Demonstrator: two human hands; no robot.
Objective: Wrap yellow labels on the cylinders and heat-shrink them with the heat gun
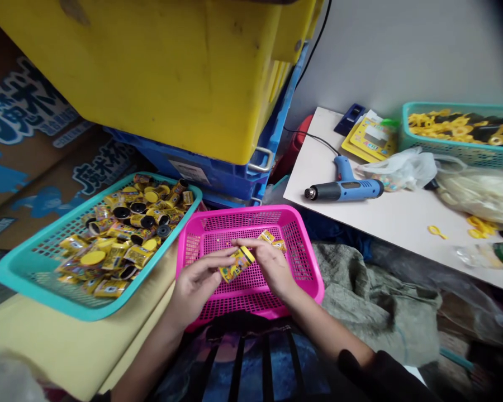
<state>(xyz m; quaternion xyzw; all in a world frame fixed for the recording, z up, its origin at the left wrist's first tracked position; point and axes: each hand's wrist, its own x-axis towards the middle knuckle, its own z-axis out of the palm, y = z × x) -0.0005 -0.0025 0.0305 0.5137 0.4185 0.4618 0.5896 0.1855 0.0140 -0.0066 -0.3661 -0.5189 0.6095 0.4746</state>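
Observation:
Both hands meet over a pink basket (305, 262) on my lap. My left hand (197, 285) and my right hand (270, 265) together grip one small yellow-labelled bottle (236, 264) with a yellow and black cap, held tilted. Two more small yellow pieces (273, 240) lie in the pink basket just beyond my right hand. To the left, a teal basket (33, 279) holds several of the same yellow bottles (121, 234), some with black caps.
Stacked yellow crate (171, 72) and blue crate (218, 167) stand behind the baskets. On the white table (394, 223) at right lie a blue heat gun (343, 188), plastic bags (402, 167), loose yellow rings (480, 224) and another teal basket (456, 148). Cardboard boxes (29, 145) are at left.

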